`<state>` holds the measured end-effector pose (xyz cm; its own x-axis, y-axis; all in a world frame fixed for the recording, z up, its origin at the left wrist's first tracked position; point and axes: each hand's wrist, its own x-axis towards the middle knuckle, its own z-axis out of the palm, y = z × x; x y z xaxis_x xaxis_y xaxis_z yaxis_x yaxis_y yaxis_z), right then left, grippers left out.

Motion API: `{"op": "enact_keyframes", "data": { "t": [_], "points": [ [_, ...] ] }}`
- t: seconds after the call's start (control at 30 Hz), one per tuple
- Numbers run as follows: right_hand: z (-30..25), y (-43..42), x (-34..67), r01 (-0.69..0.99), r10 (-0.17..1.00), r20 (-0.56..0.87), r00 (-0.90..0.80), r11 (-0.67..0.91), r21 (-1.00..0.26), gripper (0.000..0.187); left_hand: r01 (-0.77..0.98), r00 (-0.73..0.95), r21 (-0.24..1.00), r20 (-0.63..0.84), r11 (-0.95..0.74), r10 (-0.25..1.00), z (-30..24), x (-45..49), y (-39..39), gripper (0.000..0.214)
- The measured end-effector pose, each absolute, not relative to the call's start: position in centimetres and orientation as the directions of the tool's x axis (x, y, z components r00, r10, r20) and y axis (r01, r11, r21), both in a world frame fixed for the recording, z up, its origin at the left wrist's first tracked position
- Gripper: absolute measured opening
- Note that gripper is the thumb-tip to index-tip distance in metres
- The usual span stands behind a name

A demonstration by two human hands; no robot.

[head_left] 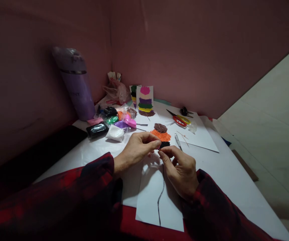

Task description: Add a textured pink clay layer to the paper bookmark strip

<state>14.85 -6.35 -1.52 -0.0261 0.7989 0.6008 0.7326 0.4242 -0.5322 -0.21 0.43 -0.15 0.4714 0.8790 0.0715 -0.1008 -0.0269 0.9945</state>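
Observation:
My left hand [138, 148] comes in over a white sheet of card [149, 201], thumb and forefinger pinched together. Close beside it, my right hand [181, 167] also pinches with thumb and forefinger. Whatever lies between the fingertips is too small to make out. Just beyond them, textured clay bands lie on the card: a brown patch [161, 128], an orange band [161, 135] and a black band [164, 144], partly hidden by my left hand. A thin dark wavy line [159, 201] runs down the card's near part.
Bagged clay lumps, including a white pack [115, 133] and a black pack [97, 129], lie left. A purple bottle [78, 87] stands behind them. A finished-looking striped card [145, 100] leans at the back. Scissors [180, 120], toothpicks [184, 136] and a silvery tool [178, 141] lie right.

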Motion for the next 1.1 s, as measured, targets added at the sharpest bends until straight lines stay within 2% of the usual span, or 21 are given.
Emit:
{"op": "enact_keyframes", "data": {
  "t": [0.27, 0.63, 0.93, 1.1],
  "points": [
    [-1.51, -6.37, 14.85, 0.742, 0.799, 0.601, -0.028, 0.42, -0.523, 0.011, -0.081, 0.437, 0.996, 0.0, 0.039, 0.899, 0.64, -0.01, 0.22, 0.013],
    [-1.64, -6.26, 14.87, 0.736, 0.8, 0.599, -0.023, 0.419, -0.532, 0.008, -0.104, 0.425, 0.994, 0.025, 0.021, 0.905, 0.63, 0.01, 0.31, 0.008],
    [-1.46, -6.36, 14.79, 0.736, 0.803, 0.595, -0.034, 0.423, -0.529, 0.01, -0.139, 0.445, 0.989, 0.01, 0.057, 0.896, 0.24, -0.04, 0.27, 0.027],
    [-1.37, -6.47, 14.79, 0.738, 0.81, 0.586, -0.029, 0.413, -0.534, 0.012, -0.12, 0.438, 0.99, -0.011, 0.07, 0.899, 0.49, 0.03, 0.27, 0.009]
  ]
}}
